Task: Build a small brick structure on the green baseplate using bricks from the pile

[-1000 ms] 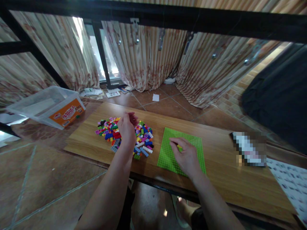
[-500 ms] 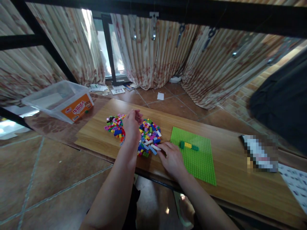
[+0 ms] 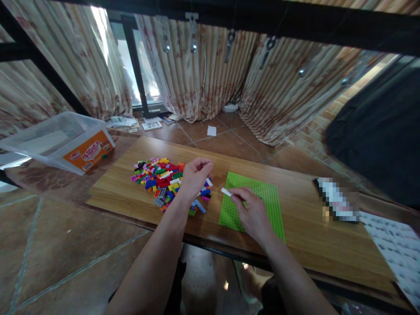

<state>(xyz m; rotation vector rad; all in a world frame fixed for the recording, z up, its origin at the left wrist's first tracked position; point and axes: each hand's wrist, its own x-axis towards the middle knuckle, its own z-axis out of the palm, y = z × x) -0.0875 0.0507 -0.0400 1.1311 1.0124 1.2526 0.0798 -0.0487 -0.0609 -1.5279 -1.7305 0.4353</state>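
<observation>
Between the thumb and fingers of my right hand (image 3: 250, 208) is a white toy brick (image 3: 226, 191), one end sticking out to the left. That hand hovers over the green baseplate (image 3: 231, 213) and hides the bricks at its middle. My left hand (image 3: 196, 175) is above the right side of a pile of colourful toy bricks (image 3: 160, 179). Its fingers are curled in against the thumb, and whatever they may hold cannot be made out. A light blue brick (image 3: 200, 206) lies at the pile's near right edge.
The wooden table (image 3: 308, 236) carries the pile and baseplate. A clear plastic box (image 3: 65, 140) with an orange label stands at the left. A blurred-out object (image 3: 337, 199) and a printed sheet (image 3: 393, 249) lie at the right. Black metal bars (image 3: 295, 24) cross above.
My right hand has lifted the white brick from the pile's edge and moved it right, over the baseplate. My left hand has moved right across the pile, its fingers now closed. The view has shifted.
</observation>
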